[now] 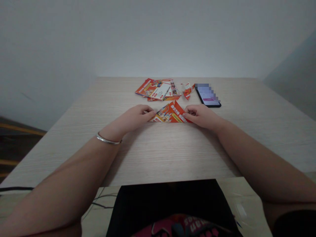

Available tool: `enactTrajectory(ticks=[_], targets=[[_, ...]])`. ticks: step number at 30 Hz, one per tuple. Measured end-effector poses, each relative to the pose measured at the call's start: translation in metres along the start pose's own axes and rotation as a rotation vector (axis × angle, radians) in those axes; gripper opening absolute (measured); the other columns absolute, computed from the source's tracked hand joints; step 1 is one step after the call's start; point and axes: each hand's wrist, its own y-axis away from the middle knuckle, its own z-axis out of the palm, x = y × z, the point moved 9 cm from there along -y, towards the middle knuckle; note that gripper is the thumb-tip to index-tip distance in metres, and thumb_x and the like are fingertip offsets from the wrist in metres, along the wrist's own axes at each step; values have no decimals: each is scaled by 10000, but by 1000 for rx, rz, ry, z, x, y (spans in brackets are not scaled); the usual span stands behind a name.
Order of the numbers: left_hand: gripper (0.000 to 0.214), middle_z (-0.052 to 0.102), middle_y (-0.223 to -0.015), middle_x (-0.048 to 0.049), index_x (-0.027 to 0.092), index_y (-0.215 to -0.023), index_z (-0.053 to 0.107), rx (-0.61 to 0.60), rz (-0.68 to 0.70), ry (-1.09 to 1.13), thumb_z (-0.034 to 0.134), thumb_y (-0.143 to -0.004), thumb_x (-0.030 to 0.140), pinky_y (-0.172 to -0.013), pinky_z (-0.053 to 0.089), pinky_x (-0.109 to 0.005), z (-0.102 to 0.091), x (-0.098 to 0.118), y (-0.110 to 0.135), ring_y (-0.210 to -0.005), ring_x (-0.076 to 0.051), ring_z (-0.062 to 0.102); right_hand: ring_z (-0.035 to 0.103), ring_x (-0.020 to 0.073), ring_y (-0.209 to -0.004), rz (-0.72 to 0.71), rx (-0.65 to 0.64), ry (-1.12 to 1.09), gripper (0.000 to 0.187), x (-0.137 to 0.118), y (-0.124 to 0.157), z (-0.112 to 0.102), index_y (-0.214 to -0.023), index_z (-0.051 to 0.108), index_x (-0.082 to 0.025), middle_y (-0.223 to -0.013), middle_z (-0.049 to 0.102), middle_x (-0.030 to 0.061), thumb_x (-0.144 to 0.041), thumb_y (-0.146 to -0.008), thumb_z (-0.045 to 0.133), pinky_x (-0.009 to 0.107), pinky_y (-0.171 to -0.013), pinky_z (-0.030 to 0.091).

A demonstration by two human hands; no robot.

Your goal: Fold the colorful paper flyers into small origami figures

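A red printed paper leaflet (pixel 170 113), folded into a triangle with its point away from me, lies low over the table between my hands. My left hand (pixel 139 117) pinches its left corner between thumb and fingers. At the opposite corner, my right hand (pixel 202 116) grips the paper in the same way. White characters and a colourful castle-like picture show on the folded side. The underside of the leaflet is hidden.
Behind the folded paper lies a loose pile of similar red leaflets (pixel 158 91). Right of it sit small folded red paper pieces (pixel 188 91), close to a phone (pixel 207 95) with its screen lit. The pale wooden table (pixel 158 151) meets a wall at the back.
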Motion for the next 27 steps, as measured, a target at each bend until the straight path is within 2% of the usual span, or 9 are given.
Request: enactTrajectory(ticks=[5,10,13,16,19,21,24,27], targets=[[483,752,-1088,-100,169,-1146,732,9,-55,32,463,-918,499,-888,513,-346,3,-7,-1,-947,-242,673,437,131,-591,-61,52,-3,240,-9,3,-3,-658,435,-236,-612,473,-29,-312,-859,541,296,-586,293],[558,736,-1070,-95,168,-1066,727,15,126,124,337,-967,556,-939,500,-362,3,12,4,-997,-234,649,444,133,-596,-76,68,10,213,-13,3,-4,-689,422,-241,-633,477,-23,-306,-870,515,300,-584,305],[565,726,-1123,-100,156,-1192,675,-20,126,274,482,-901,601,-838,525,-344,7,13,5,-907,-212,656,437,135,-599,-89,97,13,197,-12,3,-6,-699,433,-239,-634,483,-21,-304,-867,515,299,-587,312],[628,712,-1223,-111,159,-1275,642,-54,109,364,680,-779,543,-812,524,-320,13,9,2,-928,-210,668,480,142,-625,-121,85,-18,116,-13,4,-4,-750,490,-226,-680,550,-8,-284,-839,537,291,-603,340],[581,740,-1162,-98,164,-1249,687,-89,90,317,670,-788,517,-820,520,-333,20,6,-1,-936,-224,669,541,153,-666,-152,32,-34,61,-15,5,2,-827,575,-210,-745,629,11,-269,-822,559,286,-627,381],[566,752,-1123,-89,173,-1250,706,-89,85,250,648,-809,522,-826,517,-343,21,5,0,-917,-228,668,586,163,-702,-186,-3,-39,129,-19,6,6,-912,646,-200,-809,686,26,-263,-819,582,290,-657,419],[592,746,-1163,-89,194,-1281,708,-41,153,149,660,-812,551,-877,509,-348,16,13,3,-966,-243,668,668,200,-875,-285,-39,-16,279,-27,6,12,-1083,728,-221,-1003,760,54,-266,-821,646,332,-804,485],[614,725,-1249,-94,204,-1300,702,-18,226,117,639,-827,589,-952,498,-362,14,23,8,-1076,-270,660,685,217,-1005,-380,-71,12,257,-34,6,18,-1098,774,-265,-1084,787,49,-281,-871,655,386,-927,494]])
